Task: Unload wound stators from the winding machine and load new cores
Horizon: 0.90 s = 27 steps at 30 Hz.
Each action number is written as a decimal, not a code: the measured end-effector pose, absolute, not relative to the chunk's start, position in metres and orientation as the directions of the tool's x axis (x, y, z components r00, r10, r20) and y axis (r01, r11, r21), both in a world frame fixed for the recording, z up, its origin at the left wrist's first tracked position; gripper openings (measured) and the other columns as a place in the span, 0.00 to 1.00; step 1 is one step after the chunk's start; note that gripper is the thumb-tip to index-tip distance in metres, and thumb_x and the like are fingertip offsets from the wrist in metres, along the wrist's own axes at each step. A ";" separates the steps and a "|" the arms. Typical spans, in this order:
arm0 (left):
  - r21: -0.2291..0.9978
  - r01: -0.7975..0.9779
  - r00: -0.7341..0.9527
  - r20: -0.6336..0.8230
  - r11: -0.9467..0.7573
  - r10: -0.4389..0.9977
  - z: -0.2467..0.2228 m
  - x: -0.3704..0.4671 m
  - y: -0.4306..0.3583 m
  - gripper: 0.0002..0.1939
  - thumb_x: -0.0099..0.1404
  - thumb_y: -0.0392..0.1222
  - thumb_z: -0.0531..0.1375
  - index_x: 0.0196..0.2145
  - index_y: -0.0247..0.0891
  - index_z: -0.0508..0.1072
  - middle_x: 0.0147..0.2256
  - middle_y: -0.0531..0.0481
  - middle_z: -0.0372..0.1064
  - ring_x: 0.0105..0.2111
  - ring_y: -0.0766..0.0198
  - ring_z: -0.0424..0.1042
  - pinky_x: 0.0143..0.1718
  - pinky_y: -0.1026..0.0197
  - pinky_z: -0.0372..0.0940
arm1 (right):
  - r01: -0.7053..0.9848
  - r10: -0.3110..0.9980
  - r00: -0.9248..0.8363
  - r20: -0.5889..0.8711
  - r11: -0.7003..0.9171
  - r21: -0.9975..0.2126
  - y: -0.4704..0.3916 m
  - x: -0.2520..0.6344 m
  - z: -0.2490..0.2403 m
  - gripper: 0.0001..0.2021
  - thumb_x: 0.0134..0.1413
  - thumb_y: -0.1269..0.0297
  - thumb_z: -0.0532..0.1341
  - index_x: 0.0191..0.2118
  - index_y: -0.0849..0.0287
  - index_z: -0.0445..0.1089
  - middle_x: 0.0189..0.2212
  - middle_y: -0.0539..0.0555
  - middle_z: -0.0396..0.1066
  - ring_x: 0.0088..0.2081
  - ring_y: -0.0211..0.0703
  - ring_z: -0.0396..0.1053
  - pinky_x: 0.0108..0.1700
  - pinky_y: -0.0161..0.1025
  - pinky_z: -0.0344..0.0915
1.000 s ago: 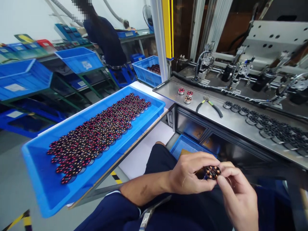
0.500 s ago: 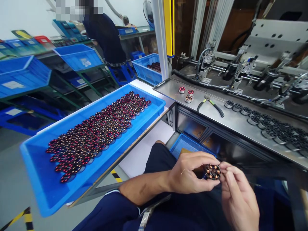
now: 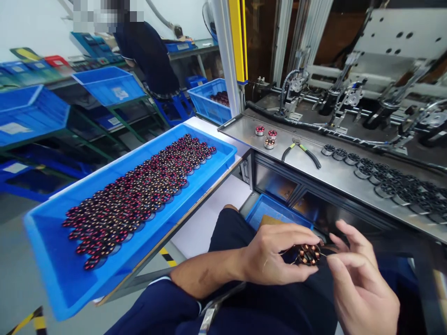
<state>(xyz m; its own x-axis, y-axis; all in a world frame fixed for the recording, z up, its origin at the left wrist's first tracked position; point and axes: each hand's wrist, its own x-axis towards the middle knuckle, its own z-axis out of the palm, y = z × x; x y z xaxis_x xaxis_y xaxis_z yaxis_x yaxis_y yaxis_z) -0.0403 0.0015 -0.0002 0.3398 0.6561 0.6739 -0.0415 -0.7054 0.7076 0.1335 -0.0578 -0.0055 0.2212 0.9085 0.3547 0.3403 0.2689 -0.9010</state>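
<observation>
"Copper-wound core (image 3: 308, 255) in our grip, near and right of centre, above our lap. Where could we slip up?"

"At the fine wire (image 3: 324, 254), we think. Our right hand (image 3: 366, 279) seems to pinch its end narrowly between thumb and forefinger, the other fingers lifted apart. If we tug too hard or at a sharp angle, it could snap or loosen a coil."

"And our left hand (image 3: 268, 253)?"

"Its fingers hold the core from the left, thumb on the near side, forefinger on the far side. Should that hold slacken under a pull, the core could twist or drop onto our lap. Too tight, and we might press the coils."

"We see a thin strand left of the core too."

"Our left fingers could snag and kink it. We cannot tell where it leads."

"Are the pliers (image 3: 309, 155) handy?"

"They lie beyond our hands on the metal desk (image 3: 331, 179), handles splayed, between three wound cores (image 3: 259, 131) on the left and dark rings (image 3: 363, 172) on the right. A careless reach could knock those."

"And the blue tray (image 3: 42, 237) on the left?"

"Crowded with cores; a trailing wire might catch there."
</observation>
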 end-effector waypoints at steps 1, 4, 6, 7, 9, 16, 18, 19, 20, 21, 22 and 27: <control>0.740 -0.081 0.341 0.650 -0.668 0.679 -0.001 -0.040 0.002 0.20 0.56 0.38 0.71 0.46 0.29 0.77 0.42 0.36 0.80 0.42 0.57 0.81 0.46 0.62 0.76 | 0.297 0.936 0.247 0.253 0.175 -0.939 -0.058 0.135 -0.009 0.09 0.57 0.62 0.66 0.28 0.57 0.70 0.60 0.56 0.67 0.56 0.53 0.70 0.57 0.51 0.66; 0.836 -0.209 0.349 0.548 -0.507 0.760 -0.002 -0.039 0.004 0.21 0.53 0.38 0.73 0.45 0.31 0.78 0.41 0.37 0.81 0.40 0.57 0.82 0.41 0.64 0.77 | 0.154 0.952 0.305 -0.015 -0.065 -0.986 -0.056 0.137 -0.017 0.16 0.57 0.54 0.67 0.25 0.58 0.69 0.60 0.56 0.68 0.55 0.54 0.70 0.60 0.53 0.63; 0.868 -0.251 0.351 0.494 -0.428 0.795 -0.003 -0.038 0.005 0.21 0.52 0.36 0.73 0.45 0.31 0.79 0.41 0.38 0.81 0.39 0.57 0.82 0.40 0.64 0.77 | 0.001 0.946 0.320 -0.050 -0.053 -0.999 -0.055 0.135 -0.021 0.13 0.57 0.54 0.67 0.28 0.56 0.71 0.59 0.55 0.69 0.59 0.54 0.68 0.61 0.52 0.63; 0.878 -0.254 0.346 0.474 -0.405 0.810 -0.002 -0.037 0.005 0.21 0.52 0.36 0.73 0.44 0.31 0.79 0.41 0.38 0.81 0.39 0.57 0.81 0.41 0.63 0.77 | -0.083 0.946 0.324 -0.019 0.009 -0.997 -0.056 0.134 -0.023 0.09 0.57 0.55 0.67 0.33 0.55 0.72 0.58 0.55 0.70 0.59 0.52 0.67 0.60 0.49 0.64; 0.899 -0.233 0.341 0.433 -0.372 0.834 -0.001 -0.037 0.006 0.21 0.51 0.36 0.73 0.44 0.31 0.80 0.41 0.38 0.81 0.39 0.57 0.81 0.42 0.62 0.76 | -0.190 0.948 0.310 0.073 0.137 -0.972 -0.058 0.130 -0.024 0.09 0.56 0.58 0.68 0.42 0.51 0.73 0.53 0.54 0.72 0.57 0.47 0.70 0.58 0.42 0.68; 0.921 -0.190 0.356 0.387 -0.339 0.851 0.003 -0.038 0.005 0.20 0.51 0.39 0.73 0.43 0.31 0.80 0.41 0.38 0.80 0.40 0.57 0.80 0.44 0.60 0.76 | 0.073 0.950 0.213 0.228 0.218 -0.973 -0.063 0.128 -0.015 0.06 0.59 0.68 0.65 0.30 0.57 0.71 0.32 0.52 0.71 0.35 0.36 0.72 0.36 0.29 0.71; 0.910 -0.190 0.352 0.412 -0.367 0.840 0.002 -0.038 0.004 0.21 0.51 0.40 0.74 0.42 0.30 0.80 0.40 0.38 0.80 0.39 0.58 0.81 0.42 0.61 0.76 | 0.129 0.932 0.227 0.284 0.260 -0.957 -0.062 0.130 -0.013 0.07 0.60 0.69 0.64 0.30 0.57 0.71 0.31 0.52 0.71 0.34 0.36 0.71 0.36 0.29 0.71; 0.900 -0.197 0.348 0.434 -0.388 0.831 0.002 -0.039 0.004 0.21 0.51 0.39 0.74 0.42 0.30 0.80 0.40 0.38 0.80 0.38 0.58 0.81 0.41 0.61 0.76 | 0.140 0.934 0.214 0.285 0.259 -0.956 -0.061 0.131 -0.012 0.05 0.60 0.69 0.64 0.31 0.57 0.71 0.31 0.52 0.71 0.34 0.37 0.72 0.36 0.29 0.71; 0.890 -0.202 0.346 0.456 -0.409 0.820 0.002 -0.039 0.004 0.21 0.51 0.39 0.73 0.43 0.30 0.80 0.39 0.38 0.81 0.37 0.59 0.81 0.41 0.62 0.76 | 0.137 0.943 0.193 0.270 0.246 -0.959 -0.061 0.131 -0.012 0.05 0.60 0.69 0.64 0.32 0.57 0.72 0.31 0.53 0.72 0.34 0.37 0.72 0.36 0.30 0.72; 0.879 -0.206 0.343 0.476 -0.430 0.810 0.002 -0.039 0.004 0.21 0.51 0.39 0.73 0.43 0.30 0.79 0.39 0.38 0.81 0.37 0.59 0.81 0.40 0.62 0.76 | 0.124 0.954 0.171 0.246 0.227 -0.966 -0.061 0.132 -0.012 0.04 0.60 0.68 0.64 0.32 0.58 0.72 0.31 0.53 0.72 0.34 0.38 0.72 0.36 0.31 0.72; 0.870 -0.203 0.345 0.492 -0.448 0.799 0.002 -0.039 0.003 0.21 0.52 0.39 0.73 0.43 0.30 0.79 0.39 0.38 0.81 0.37 0.59 0.81 0.40 0.62 0.76 | 0.107 0.960 0.157 0.230 0.215 -0.971 -0.061 0.133 -0.012 0.04 0.60 0.68 0.64 0.32 0.58 0.73 0.31 0.54 0.72 0.34 0.39 0.73 0.35 0.32 0.73; 0.844 -0.149 0.381 0.530 -0.516 0.758 0.004 -0.040 0.004 0.20 0.53 0.41 0.71 0.43 0.31 0.78 0.41 0.38 0.81 0.39 0.59 0.82 0.42 0.63 0.76 | 0.159 0.929 0.207 0.307 0.278 -0.947 -0.067 0.134 -0.010 0.07 0.59 0.69 0.64 0.30 0.58 0.71 0.30 0.53 0.72 0.34 0.39 0.72 0.36 0.32 0.72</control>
<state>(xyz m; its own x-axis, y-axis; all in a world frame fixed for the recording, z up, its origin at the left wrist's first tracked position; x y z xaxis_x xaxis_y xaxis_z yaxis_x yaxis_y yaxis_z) -0.0400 0.0039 0.0035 0.3810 0.7576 0.5300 -0.1485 -0.5156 0.8438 0.1340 -0.0667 -0.0096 0.2072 0.9288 0.3072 0.1593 0.2778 -0.9474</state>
